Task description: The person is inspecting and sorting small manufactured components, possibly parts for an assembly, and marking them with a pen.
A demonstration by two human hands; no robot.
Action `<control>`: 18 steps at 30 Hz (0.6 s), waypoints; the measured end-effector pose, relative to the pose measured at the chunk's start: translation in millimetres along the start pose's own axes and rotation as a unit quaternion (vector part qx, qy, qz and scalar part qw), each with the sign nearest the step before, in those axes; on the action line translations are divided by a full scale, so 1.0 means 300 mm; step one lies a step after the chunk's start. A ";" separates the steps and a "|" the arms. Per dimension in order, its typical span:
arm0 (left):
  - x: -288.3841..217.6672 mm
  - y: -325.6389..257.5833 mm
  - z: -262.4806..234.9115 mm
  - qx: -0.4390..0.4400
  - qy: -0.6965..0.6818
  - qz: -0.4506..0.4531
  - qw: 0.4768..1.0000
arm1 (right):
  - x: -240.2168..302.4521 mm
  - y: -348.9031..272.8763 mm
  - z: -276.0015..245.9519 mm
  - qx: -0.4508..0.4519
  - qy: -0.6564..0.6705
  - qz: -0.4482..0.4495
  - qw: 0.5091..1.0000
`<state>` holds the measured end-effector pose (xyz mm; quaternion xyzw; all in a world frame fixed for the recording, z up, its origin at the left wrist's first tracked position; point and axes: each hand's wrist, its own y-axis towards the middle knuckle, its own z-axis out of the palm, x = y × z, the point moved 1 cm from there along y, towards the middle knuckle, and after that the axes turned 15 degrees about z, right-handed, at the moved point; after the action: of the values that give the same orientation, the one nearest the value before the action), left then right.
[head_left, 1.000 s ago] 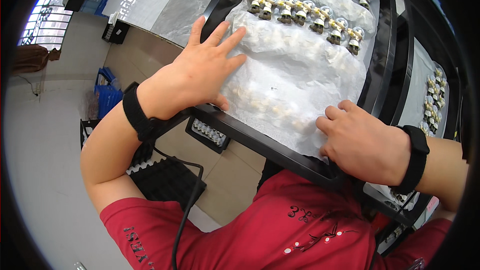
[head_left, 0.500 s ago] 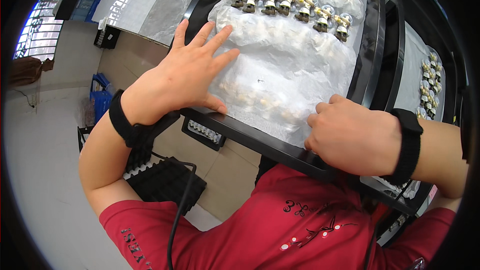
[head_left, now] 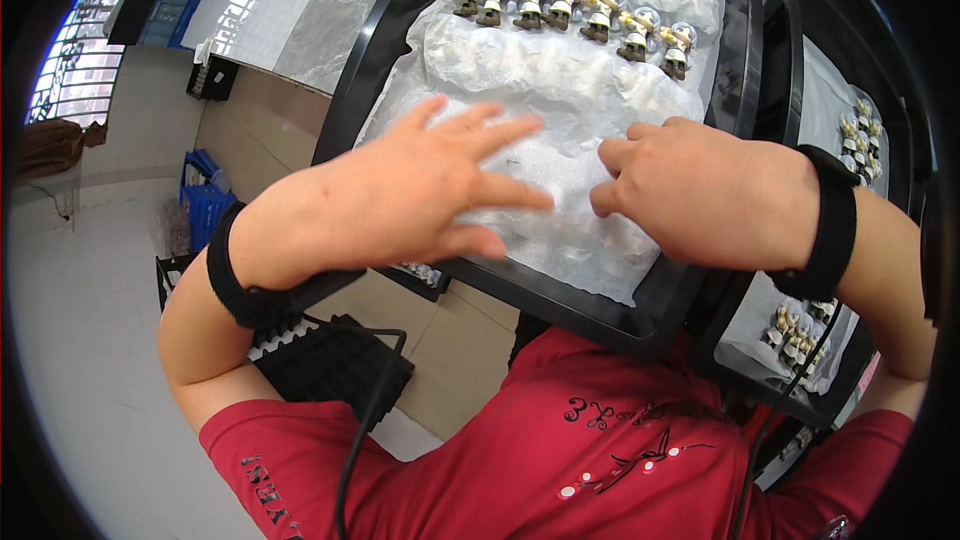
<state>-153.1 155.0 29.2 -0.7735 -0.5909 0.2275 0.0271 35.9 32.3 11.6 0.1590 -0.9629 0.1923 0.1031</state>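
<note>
From my distant station I have the left hand [head_left: 430, 180] at the middle of the frame, above the white thin paper [head_left: 575, 155]. Its fingers are spread wide and hold nothing that I can see; they are blurred, so I cannot tell if they press on the paper. The right hand [head_left: 700, 190] is right of the middle, its fingers half curled with the tips close together; whether they pinch a bit of paper, I cannot tell.

The paper lies inside the black tray [head_left: 545, 302], which fills the upper middle and right of the frame, and its near corner comes down toward the tray's lower wall. Pale lumps show faintly under it. Above, a row of small figurines [head_left: 575, 10] lies uncovered on the paper.

In my judgement, I should smooth the sheet with flat, light fingers, from the centre toward the walls (thin paper like this may tear if one tip drags). I would let one hand steady the sheet while the other spreads it, and not push hard upon the lumps. I should also mind the black cable [head_left: 375, 380] at lower left, because it could catch an arm.
</note>
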 end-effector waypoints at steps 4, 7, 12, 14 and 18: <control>-0.047 0.013 0.017 0.018 -0.122 0.062 0.990 | -0.005 0.015 0.015 0.114 -0.066 0.080 0.988; -0.052 0.023 0.045 0.050 -0.126 0.044 0.990 | 0.003 -0.025 0.006 0.067 -0.040 0.051 0.996; -0.040 0.048 0.059 0.080 -0.100 0.018 0.992 | 0.014 -0.152 -0.087 -0.019 0.027 0.044 0.998; -0.048 0.046 0.051 0.096 -0.118 -0.003 0.988 | -0.023 -0.219 -0.104 -0.084 0.076 0.063 0.992; -0.070 0.040 0.001 0.044 -0.135 -0.012 0.990 | -0.086 -0.426 -0.118 -0.116 0.090 0.200 0.969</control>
<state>-146.5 131.9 32.0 -0.7268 -0.5876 0.3551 -0.0166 108.9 -58.6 80.1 -0.0680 -0.9776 0.1097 0.1665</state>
